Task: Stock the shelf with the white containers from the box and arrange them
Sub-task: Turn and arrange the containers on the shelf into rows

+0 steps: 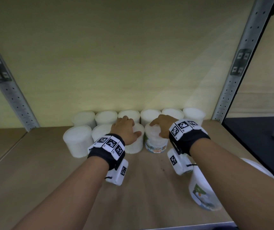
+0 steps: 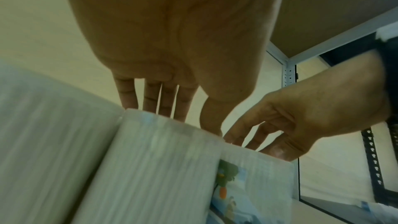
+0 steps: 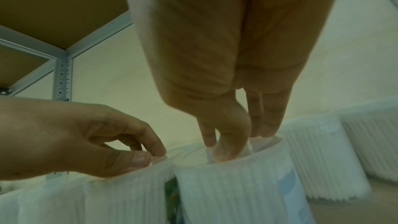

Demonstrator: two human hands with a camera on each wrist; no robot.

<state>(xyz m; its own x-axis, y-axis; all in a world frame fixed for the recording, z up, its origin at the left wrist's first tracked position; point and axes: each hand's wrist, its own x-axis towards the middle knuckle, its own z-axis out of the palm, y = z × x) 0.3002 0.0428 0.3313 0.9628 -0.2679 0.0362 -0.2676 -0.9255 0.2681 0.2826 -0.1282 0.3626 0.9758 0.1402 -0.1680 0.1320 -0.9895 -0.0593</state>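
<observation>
White ribbed containers stand in two rows at the back of the wooden shelf (image 1: 58, 188). My left hand (image 1: 126, 130) grips the top of a plain white container (image 1: 135, 146) in the front row, thumb on its right side; my left wrist view shows my left hand (image 2: 189, 122) over this container (image 2: 161, 168). Right beside it, my right hand (image 1: 160, 127) pinches the lid rim of a container with a "cotton buds" label (image 1: 156, 141). My right wrist view shows my right hand (image 3: 232, 140) on this container (image 3: 232, 185), thumb and fingers at the rim.
One more labelled container (image 1: 202, 191) sits near the shelf's front edge under my right forearm. Perforated metal uprights (image 1: 16, 100) (image 1: 235, 72) frame the bay. A dark surface (image 1: 257, 138) lies beyond the right upright. Bare board lies on the front left of the shelf.
</observation>
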